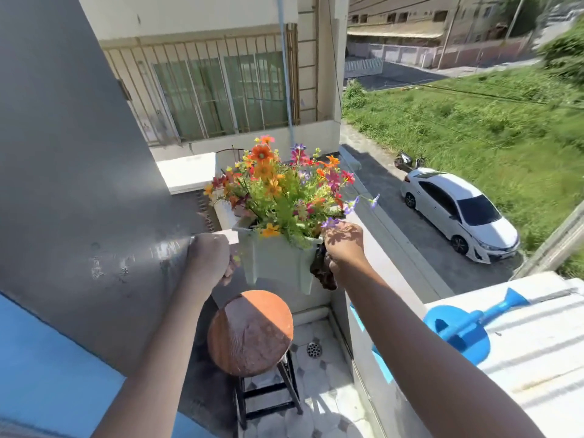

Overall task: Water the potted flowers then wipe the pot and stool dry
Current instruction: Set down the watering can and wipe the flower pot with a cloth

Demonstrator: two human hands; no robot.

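Centre frame, left hand (210, 259) and right hand (344, 248), which also pinches a dark rag (322, 273), clasp the pot (278, 260) above the stool (250, 331); a wet pot could slip and drop

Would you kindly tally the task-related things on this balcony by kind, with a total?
Flower pot, held up in both hands: 1
Wooden stool: 1
Blue watering can on the ledge: 1
Dark cloth in the right hand: 1
Total: 4
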